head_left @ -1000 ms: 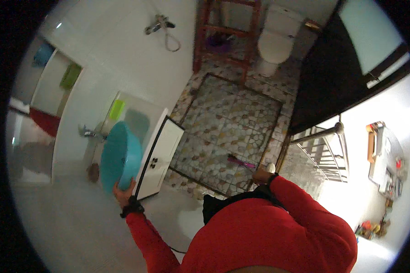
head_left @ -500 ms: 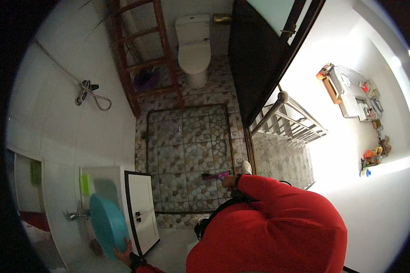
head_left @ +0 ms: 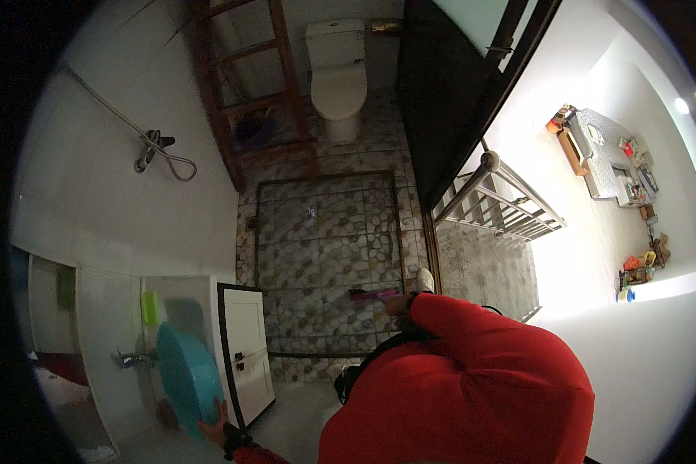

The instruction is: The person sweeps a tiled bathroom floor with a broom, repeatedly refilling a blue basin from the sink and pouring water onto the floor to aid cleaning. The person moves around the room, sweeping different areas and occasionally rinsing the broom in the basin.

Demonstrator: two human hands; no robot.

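My left hand (head_left: pixel 213 427) grips the near rim of a teal plastic basin (head_left: pixel 185 379). The basin stands tilted in the white sink (head_left: pixel 209 309), beside a chrome tap (head_left: pixel 134 359). My right hand (head_left: pixel 397 306) is closed around a pink brush (head_left: pixel 379 295) with a dark end, held above the patterned stone-look floor. Its fingers are partly hidden by the red sleeve (head_left: pixel 441 313). A lime-green block-shaped object (head_left: pixel 149 308) rests at the sink's back edge, against the wall.
A white cabinet door (head_left: pixel 246 340) with dark edging fronts the sink. A reddish-brown ladder (head_left: pixel 292 100) leans at the far left, near the white toilet (head_left: pixel 338 93). At the right are a dark door (head_left: pixel 441 93) and a metal stair railing (head_left: pixel 510 201). A shower hose (head_left: pixel 104 104) hangs on the left wall.
The whole view has shifted slightly, and the room looks darker. My left hand stays on the basin's rim, and my right hand still holds the brush.
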